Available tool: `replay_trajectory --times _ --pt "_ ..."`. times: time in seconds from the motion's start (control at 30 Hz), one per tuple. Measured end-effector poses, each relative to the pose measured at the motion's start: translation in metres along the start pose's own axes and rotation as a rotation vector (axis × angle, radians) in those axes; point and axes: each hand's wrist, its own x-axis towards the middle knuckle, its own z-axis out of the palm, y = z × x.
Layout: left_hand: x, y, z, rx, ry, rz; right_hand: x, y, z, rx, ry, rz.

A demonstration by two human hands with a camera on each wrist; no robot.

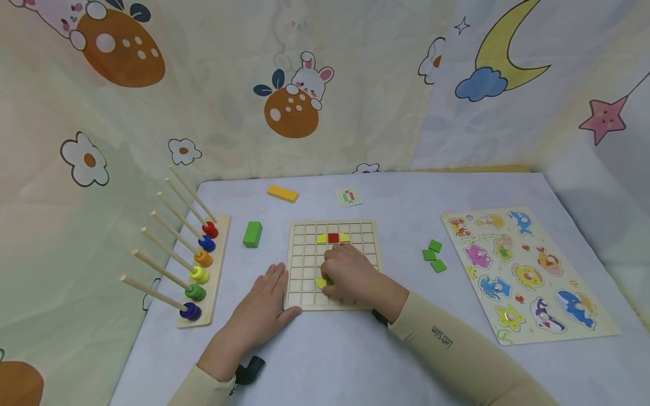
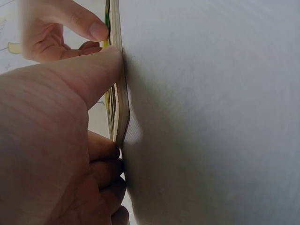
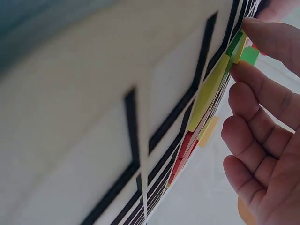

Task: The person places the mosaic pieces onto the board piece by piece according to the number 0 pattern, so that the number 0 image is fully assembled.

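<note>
A wooden grid board (image 1: 304, 237) lies flat on the pale table. Its upper rows hold a red tile (image 1: 333, 238) flanked by yellow pieces (image 1: 321, 238). My right hand (image 1: 335, 276) is curled over the board's lower middle. It pinches a small green tile (image 1: 329, 281) beside a yellow piece (image 1: 320, 282). In the right wrist view the green tile (image 3: 234, 43) sits between thumb and forefinger, above the yellow piece (image 3: 208, 91) and red tile (image 3: 185, 143). My left hand (image 1: 264, 307) lies flat on the table, its thumb (image 2: 89, 75) against the board's edge (image 2: 123, 112).
A green block (image 1: 252, 234), a yellow block (image 1: 282, 193) and a small pattern card (image 1: 348, 197) lie behind the board. Three green tiles (image 1: 433, 255) and an animal puzzle (image 1: 528, 276) are on the right. A peg rack with coloured rings (image 1: 203, 270) stands at the left.
</note>
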Motion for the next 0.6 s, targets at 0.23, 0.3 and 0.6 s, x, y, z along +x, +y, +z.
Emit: replay_trajectory --times 0.23,0.3,0.6 --pt "0.0001 -0.0004 0.0007 0.004 0.005 0.000 0.0008 -0.0021 -0.0011 -0.024 0.003 0.020" --pt "-0.0003 -0.0002 0.0005 0.000 0.006 -0.002 0.0012 -0.0035 -0.0025 -0.023 0.008 0.019" --pt "0.0008 -0.0003 0.0011 -0.006 -0.004 -0.010 0.0022 -0.0071 -0.0036 -0.032 -0.011 0.026"
